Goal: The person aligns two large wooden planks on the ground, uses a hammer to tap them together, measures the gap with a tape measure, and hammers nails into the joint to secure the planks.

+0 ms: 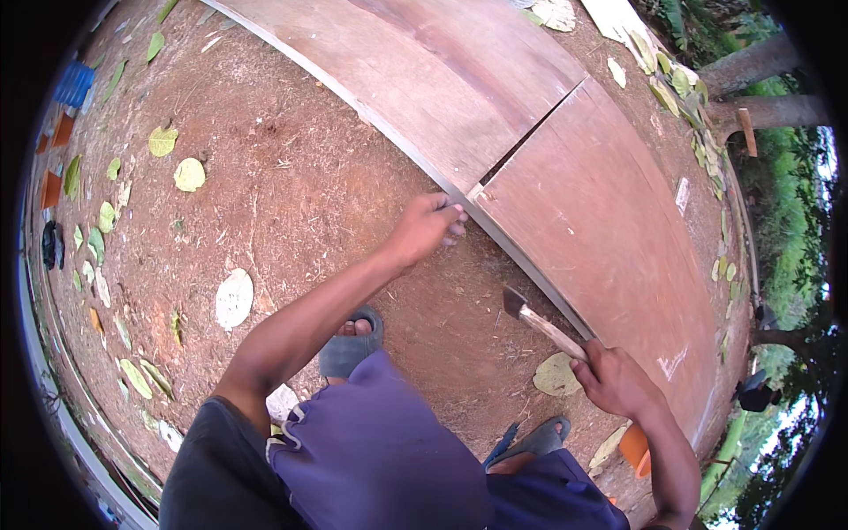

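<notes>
My right hand is closed round the wooden handle of a hammer. Its dark metal head points up and to the left, apart from the nearby wooden panel edge. My left hand has its fingers curled together at the near edge of the panels, by the gap between them. Whatever is pinched there, if anything, is too small to make out. On one side of that gap lies a long brown wooden panel, on the other a shorter panel with a few pale marks. A pale strip runs along their near edge.
Bare reddish soil with scattered leaves surrounds the panels. An orange pot stands beside my right forearm. Farther left are a blue container and orange pieces. Tree trunks rise at the far right.
</notes>
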Demonstrator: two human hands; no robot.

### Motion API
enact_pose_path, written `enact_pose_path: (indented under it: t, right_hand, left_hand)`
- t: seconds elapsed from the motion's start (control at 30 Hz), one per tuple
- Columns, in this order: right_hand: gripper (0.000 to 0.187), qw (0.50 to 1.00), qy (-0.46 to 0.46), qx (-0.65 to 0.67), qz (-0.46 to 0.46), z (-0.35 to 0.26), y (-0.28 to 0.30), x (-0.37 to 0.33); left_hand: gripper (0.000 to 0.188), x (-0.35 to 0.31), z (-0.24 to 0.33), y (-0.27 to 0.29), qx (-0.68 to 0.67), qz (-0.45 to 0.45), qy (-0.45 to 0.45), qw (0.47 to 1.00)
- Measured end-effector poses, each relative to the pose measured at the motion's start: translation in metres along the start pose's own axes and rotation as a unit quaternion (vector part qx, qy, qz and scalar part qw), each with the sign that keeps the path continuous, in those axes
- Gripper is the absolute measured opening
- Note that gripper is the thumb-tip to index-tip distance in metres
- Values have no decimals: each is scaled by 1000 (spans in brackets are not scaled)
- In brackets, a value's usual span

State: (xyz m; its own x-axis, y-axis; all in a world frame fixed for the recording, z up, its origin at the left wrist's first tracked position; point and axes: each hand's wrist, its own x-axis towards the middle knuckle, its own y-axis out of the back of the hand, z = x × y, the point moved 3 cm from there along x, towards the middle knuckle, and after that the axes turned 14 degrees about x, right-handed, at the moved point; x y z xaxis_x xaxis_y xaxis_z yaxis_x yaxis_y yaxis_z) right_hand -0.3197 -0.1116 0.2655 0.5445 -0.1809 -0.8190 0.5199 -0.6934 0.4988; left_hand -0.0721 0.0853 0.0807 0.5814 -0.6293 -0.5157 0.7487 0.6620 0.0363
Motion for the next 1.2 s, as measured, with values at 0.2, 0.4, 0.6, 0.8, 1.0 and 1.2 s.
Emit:
enact_pose_path:
  t: [0.2,0.4,0.6,0.8,1.0,1.2]
  right_hand:
    - [42,996,-54,61,-25,-36,-74,32]
    - [46,972,-52,211,89,-24,-156,40]
    - [26,830,-35,511,223,7,-197,30]
    - [24,801,33,549,237,-4,-167,22]
    - [27,873,101,384,285,-30,-129,47]
    - [30,833,69,458,301,-59,-102,83]
  left_hand:
    - [51,-9,63,-24,-244,-41,113,962]
    - [59,-27,49,-39,-510,10,93,855]
    - [45,-13,11,-51,-501,0,55,864]
    - [48,-9,-17,-76,-315,25,87,945]
    - [73,-8,-24,-102,-254,78,115,957]
    - [97,21,-41,-112,-136,136,-5,981]
